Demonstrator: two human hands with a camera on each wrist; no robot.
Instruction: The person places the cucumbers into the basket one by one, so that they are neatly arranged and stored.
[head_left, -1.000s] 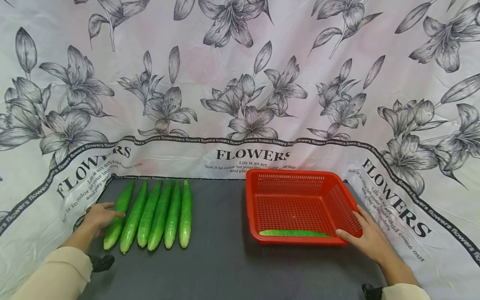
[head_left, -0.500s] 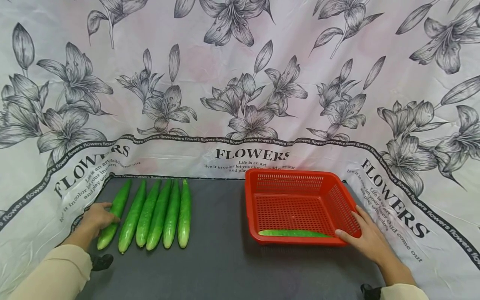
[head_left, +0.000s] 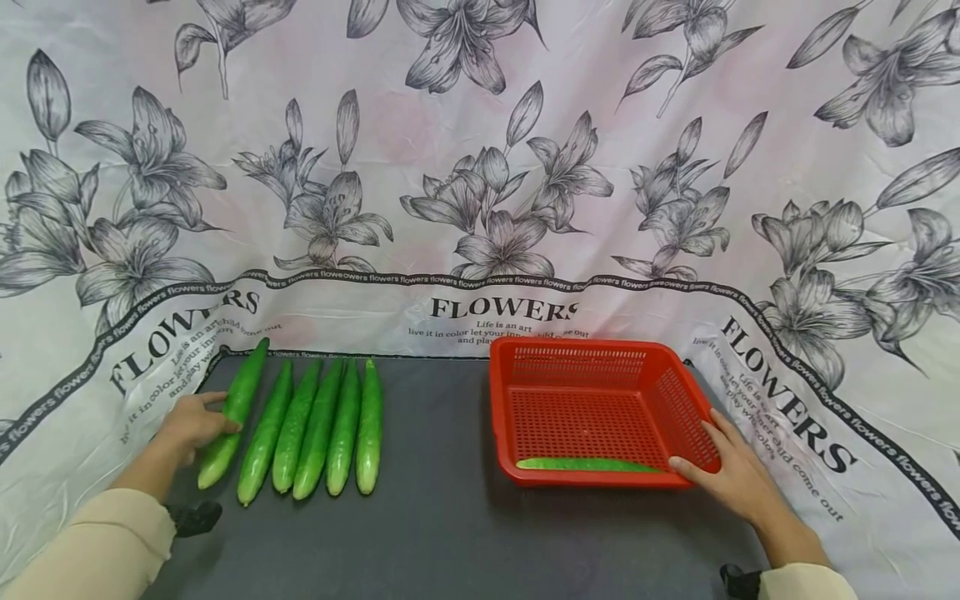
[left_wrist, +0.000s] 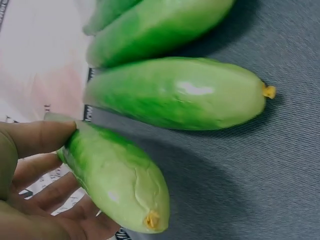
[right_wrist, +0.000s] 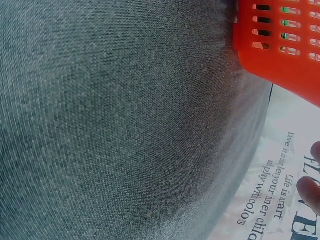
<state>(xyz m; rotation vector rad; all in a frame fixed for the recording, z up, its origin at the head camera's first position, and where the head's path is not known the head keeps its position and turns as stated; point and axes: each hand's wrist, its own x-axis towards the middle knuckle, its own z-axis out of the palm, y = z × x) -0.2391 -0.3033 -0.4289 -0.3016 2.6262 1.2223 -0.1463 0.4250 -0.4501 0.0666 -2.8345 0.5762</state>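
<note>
My left hand [head_left: 197,425] grips the leftmost cucumber [left_wrist: 122,177] around its middle, thumb on one side and fingers on the other. Its shadow lies apart from it on the grey table in the left wrist view, and its far end overlaps the cloth in the head view. Beside it lie several more cucumbers [head_left: 267,437] in a row. At the right, my right hand [head_left: 742,475] holds the near right corner of a red plastic basket [head_left: 498,417], thumb and fingers over the rim. One cucumber [head_left: 585,465] lies inside along the near wall.
A white cloth [head_left: 405,233] with printed flowers and lettering hangs behind and along both sides of the grey table [head_left: 435,433]. The basket's slotted outer wall [right_wrist: 280,55] shows at the upper right in the right wrist view.
My left hand closed around the leftmost cucumber, which first shifted left, then rose a little off the table. My right hand and the basket stay where they were.
</note>
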